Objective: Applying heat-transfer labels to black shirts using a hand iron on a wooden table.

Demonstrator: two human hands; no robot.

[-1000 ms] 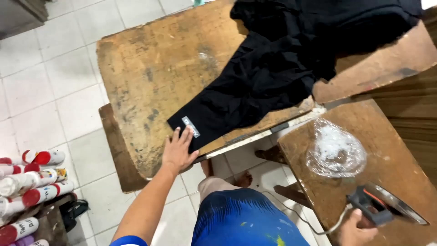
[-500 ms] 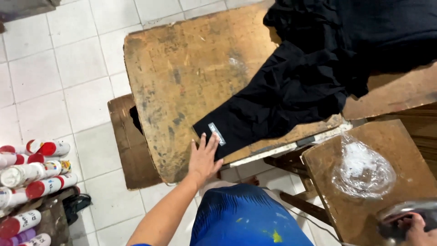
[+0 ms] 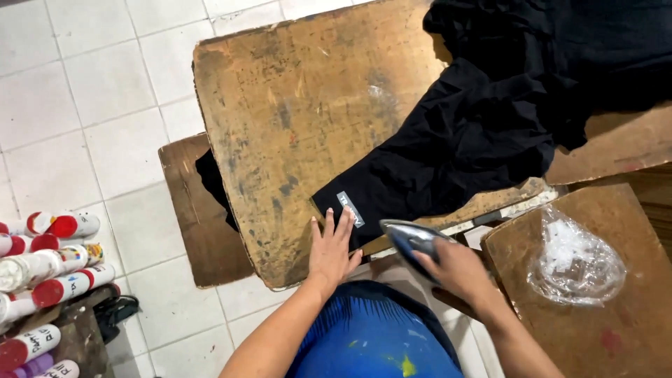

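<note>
Seen from above, a black garment (image 3: 490,126) lies rumpled on the worn worktop (image 3: 294,119), one labelled end flat at the near edge. Left hand (image 3: 332,248), fingers spread, presses flat beside that end; right hand (image 3: 455,269) grips an iron (image 3: 413,238) held just off the cloth. Pressing appears barely begun. Nearby: clear bag (image 3: 577,259) on a side board, spray cans (image 3: 42,273) at left.

Below me, white tiled floor (image 3: 105,105) with grey grout lines. Worn, stained wooden tabletop (image 3: 301,119) fills centre view; a lower brown board (image 3: 196,238) juts beneath its left edge. Second wooden surface (image 3: 630,329) at right. Even, soft light.
</note>
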